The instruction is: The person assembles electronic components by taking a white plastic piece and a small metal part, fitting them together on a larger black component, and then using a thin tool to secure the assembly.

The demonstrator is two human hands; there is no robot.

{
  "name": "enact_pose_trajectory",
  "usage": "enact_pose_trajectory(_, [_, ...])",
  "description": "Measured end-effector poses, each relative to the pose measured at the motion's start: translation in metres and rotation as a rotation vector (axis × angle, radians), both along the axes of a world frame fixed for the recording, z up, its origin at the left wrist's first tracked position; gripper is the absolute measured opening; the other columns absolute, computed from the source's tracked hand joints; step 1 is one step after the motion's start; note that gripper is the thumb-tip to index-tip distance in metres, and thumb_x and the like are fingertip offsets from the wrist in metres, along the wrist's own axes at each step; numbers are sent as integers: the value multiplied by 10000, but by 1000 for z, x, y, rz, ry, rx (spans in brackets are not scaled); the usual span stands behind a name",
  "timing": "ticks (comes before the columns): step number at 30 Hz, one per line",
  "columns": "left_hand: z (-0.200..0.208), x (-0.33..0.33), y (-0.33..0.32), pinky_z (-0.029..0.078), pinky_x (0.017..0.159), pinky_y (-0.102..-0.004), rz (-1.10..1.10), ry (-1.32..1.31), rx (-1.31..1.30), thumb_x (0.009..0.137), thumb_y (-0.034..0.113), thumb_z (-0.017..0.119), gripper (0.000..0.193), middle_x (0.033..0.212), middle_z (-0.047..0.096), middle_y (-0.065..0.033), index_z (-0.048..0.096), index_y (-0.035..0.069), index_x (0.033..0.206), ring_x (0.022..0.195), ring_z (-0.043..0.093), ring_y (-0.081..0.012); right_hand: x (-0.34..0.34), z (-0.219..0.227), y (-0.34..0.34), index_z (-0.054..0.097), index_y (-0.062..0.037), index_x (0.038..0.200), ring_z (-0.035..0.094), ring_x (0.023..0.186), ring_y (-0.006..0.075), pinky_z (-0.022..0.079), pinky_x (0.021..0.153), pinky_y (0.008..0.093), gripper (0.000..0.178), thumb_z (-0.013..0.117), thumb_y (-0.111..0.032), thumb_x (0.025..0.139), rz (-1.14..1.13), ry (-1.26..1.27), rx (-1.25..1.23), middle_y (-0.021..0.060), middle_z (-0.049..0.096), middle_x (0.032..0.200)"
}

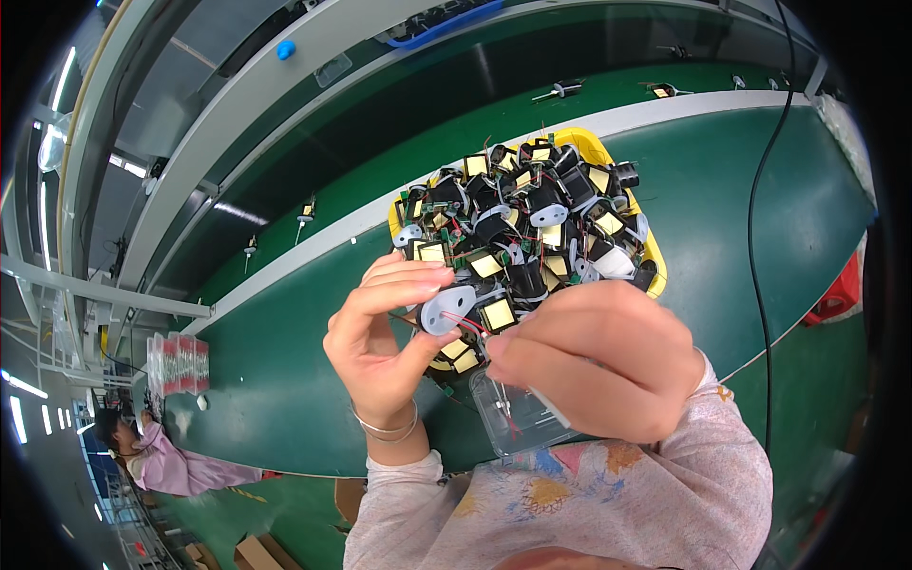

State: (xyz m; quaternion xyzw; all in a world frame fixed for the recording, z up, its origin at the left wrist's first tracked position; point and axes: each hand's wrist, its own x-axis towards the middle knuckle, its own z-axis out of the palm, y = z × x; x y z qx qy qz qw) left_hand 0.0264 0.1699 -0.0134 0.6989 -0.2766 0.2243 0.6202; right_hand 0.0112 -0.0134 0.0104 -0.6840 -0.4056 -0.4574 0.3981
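In the middle of the frame, the left hand (pixel 385 332) pinches a small part (pixel 454 312) between thumb and fingers. The part has a flat white oval plate facing up, its long way running from lower left to upper right. The right hand (pixel 594 356) is curled shut on its thin red wire (pixel 465 325). Just behind sits a yellow tray (pixel 654 255) piled with the same parts, on a green table (pixel 275 351).

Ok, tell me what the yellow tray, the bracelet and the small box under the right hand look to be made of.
Yellow tray: likely moulded plastic, with a smooth, even colour and rounded rim. Bracelet on the left wrist: seemingly metal, thin silvery bands with bright glints. Small box: clear plastic, see-through with glossy edges.
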Motion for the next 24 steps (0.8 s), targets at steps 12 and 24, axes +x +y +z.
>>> enact_pose_trajectory(12, [0,-3,-1,357,917,-408,57,-16,21,581,43,748,303,850,666,-132,605,9,847,862,631,-256,2,-5,-1,620,44,785,550,593,185,465,489,248,355,588,-48,444,99,127,55,90,568,716])
enact_pose_trajectory(24, [-6,-12,-15,468,837,-373,-157,112,-178,657,60,754,326,908,628,-197,506,0,860,923,601,-293,11,-7,-5,646,-84,756,589,593,167,456,505,257,159,708,-37,618,137,451,73,26,605,689])
